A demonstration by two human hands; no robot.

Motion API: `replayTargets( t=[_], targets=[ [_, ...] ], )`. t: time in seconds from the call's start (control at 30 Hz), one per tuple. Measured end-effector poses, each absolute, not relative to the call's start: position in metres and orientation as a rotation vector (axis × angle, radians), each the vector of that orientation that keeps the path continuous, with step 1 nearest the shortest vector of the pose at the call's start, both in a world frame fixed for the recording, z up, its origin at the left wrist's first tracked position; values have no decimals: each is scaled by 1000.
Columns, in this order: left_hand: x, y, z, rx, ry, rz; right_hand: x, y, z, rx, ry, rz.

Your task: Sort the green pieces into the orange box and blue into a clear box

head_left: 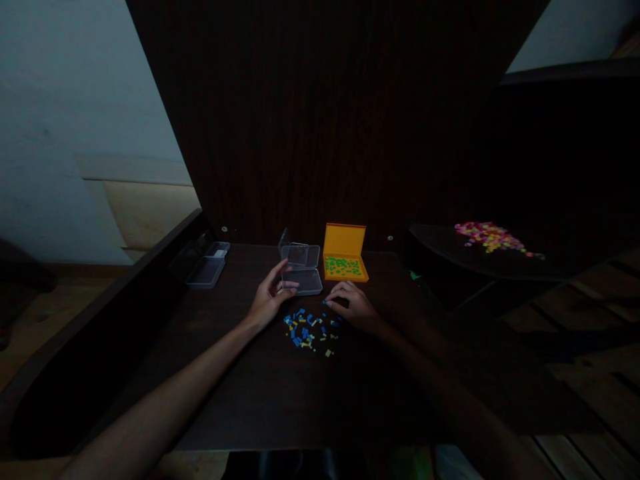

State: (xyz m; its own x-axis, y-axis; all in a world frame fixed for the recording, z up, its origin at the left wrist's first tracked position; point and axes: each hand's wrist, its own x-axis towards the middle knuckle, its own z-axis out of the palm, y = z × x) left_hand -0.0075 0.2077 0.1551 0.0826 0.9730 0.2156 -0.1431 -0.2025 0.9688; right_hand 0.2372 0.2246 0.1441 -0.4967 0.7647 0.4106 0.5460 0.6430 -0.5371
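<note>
A clear plastic box (pixel 309 283) stands with its lid up near the back of the dark tabletop. My left hand (pixel 270 293) grips its left side, thumb in front and some fingers seen through the plastic. My right hand (pixel 353 307) pinches a small blue piece (pixel 324 303) between thumb and fingertips, just right of the box's front edge. Below both hands lies a loose pile of tiny blue and pale yellow building-brick-like pieces (pixel 306 331). An orange box (pixel 345 237), its lid raised, holds many small green pieces (pixel 344 267) beyond my right hand.
Another clear case (pixel 206 272) lies at the left against the dark side board (pixel 125 313). A heap of pink, red and yellow bits (pixel 493 238) rests on a dark surface at the right. A tall dark panel (pixel 330 120) rises behind the tabletop.
</note>
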Motion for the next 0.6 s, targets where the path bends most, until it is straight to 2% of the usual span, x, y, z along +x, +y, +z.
replayTargets(
  t=[0.33,0.6],
  targets=[
    [-6,210,153,1243,896,1359,236,228,139,-1046,-2194,572],
    [-5,208,154,1180,878,1377,234,225,141,-1054,-2252,498]
  ],
)
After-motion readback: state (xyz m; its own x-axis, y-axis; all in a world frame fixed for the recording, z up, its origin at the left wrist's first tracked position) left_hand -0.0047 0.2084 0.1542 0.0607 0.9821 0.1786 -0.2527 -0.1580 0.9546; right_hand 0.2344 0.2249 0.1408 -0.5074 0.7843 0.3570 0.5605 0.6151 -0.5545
